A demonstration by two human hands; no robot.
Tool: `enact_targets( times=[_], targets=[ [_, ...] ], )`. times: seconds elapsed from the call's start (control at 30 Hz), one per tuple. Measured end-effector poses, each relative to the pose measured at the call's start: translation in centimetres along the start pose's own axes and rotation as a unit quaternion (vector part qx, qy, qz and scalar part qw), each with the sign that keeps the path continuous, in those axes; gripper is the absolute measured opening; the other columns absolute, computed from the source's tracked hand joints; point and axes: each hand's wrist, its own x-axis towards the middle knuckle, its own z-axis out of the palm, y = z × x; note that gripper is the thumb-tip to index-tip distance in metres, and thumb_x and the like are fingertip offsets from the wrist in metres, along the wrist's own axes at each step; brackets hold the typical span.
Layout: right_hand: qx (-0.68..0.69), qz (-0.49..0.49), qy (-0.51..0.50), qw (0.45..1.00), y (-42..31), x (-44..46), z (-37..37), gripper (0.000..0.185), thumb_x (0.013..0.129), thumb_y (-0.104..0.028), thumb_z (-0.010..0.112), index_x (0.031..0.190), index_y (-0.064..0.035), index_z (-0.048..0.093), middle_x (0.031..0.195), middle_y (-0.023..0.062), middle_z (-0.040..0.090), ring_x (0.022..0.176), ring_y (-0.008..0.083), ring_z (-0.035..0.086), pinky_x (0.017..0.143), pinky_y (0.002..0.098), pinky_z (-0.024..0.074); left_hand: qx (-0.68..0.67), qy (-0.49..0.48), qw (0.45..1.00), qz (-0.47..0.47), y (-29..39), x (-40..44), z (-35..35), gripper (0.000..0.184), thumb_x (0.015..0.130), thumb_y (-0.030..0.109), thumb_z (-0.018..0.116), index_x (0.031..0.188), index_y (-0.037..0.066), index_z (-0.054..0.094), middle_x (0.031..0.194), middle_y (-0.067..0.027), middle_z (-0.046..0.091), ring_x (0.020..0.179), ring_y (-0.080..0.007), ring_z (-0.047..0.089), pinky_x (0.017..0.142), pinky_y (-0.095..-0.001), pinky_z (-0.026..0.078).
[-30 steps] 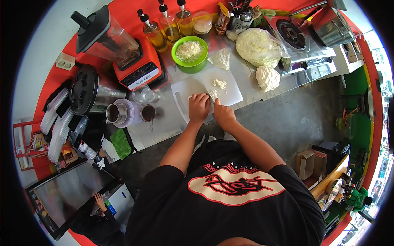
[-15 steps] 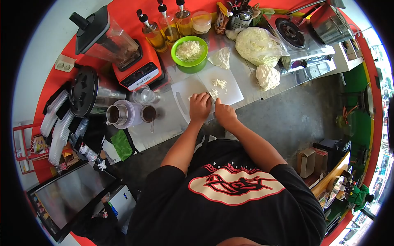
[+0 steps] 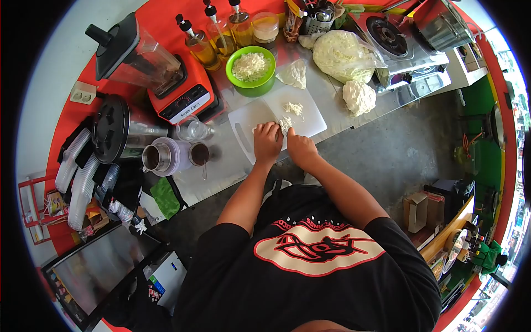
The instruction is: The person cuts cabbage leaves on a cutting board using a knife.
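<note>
A white cutting board point(image 3: 311, 117) lies on the counter in front of me. My right hand point(image 3: 302, 149) is closed around a knife at the board's near edge, its blade hard to make out against the white. My left hand point(image 3: 267, 141) has its fingers curled down beside it, on a pale piece of cabbage that they mostly cover. Shredded cabbage point(image 3: 293, 108) sits on the board just beyond the knuckles. Behind the board is a green bowl point(image 3: 251, 87) heaped with more shreds, next to a loose pale cabbage wedge point(image 3: 293, 74).
A cut cabbage point(image 3: 359, 98) and a plastic bag of cabbage point(image 3: 344, 58) lie to the right, before a gas stove point(image 3: 395, 41). Leftward stand a red blender point(image 3: 185, 99), a glass jar point(image 3: 192, 128) and a brown-filled cup point(image 3: 199, 154). Oil bottles point(image 3: 199, 47) line the back.
The view has shifted slightly. Both hands stay close together at the board's near edge, with my right hand a little nearer the left; the shreds beyond them look slightly rearranged.
</note>
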Motion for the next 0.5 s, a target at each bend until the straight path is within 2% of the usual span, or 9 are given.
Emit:
enact_targets(
  times=[0.1,0.27,0.43,0.5],
  targets=[
    [-0.003,-0.001,-0.007,1.0,-0.6,-0.4,-1.0,0.016,0.097,-0.011,0.051,0.108,-0.0014,0.045,0.089,0.0234,0.073,0.087,0.0395,0.074,0.074,0.0461,0.0603,0.003,-0.03,0.999,-0.009,0.2,0.1,-0.2,0.012,0.083,0.011,0.07,0.095,0.007,0.069,0.103,-0.0047,0.069,0.098,-0.029,0.059,0.089,-0.0418,0.044],
    [0.001,0.019,-0.007,1.0,-0.3,0.3,0.4,0.017,0.096,-0.01,0.052,0.108,-0.0014,0.045,0.09,0.0237,0.073,0.088,0.0395,0.074,0.074,0.0466,0.0602,0.002,0.006,1.0,-0.007,0.1,0.1,0.1,0.008,0.084,0.011,0.07,0.092,0.008,0.068,0.101,-0.0046,0.069,0.097,-0.0281,0.06,0.087,-0.0413,0.044],
    [-0.006,-0.009,-0.005,1.0,-0.5,0.1,-0.8,0.016,0.095,-0.009,0.052,0.108,-0.0015,0.046,0.09,0.024,0.073,0.088,0.0398,0.074,0.074,0.0468,0.0603,0.001,-0.006,1.0,-0.01,0.0,0.1,-0.1,0.01,0.084,0.011,0.069,0.093,0.007,0.069,0.101,-0.0046,0.07,0.096,-0.0283,0.06,0.086,-0.0419,0.045],
    [0.004,0.014,-0.015,1.0,-0.4,-0.4,-0.3,0.016,0.095,-0.009,0.052,0.108,-0.0015,0.045,0.09,0.0234,0.073,0.088,0.0396,0.074,0.074,0.0464,0.0602,-0.002,-0.005,1.0,-0.01,-0.2,-0.2,0.2,0.01,0.084,0.011,0.069,0.094,0.007,0.069,0.101,-0.0046,0.07,0.096,-0.0283,0.061,0.086,-0.0421,0.045]
  ],
)
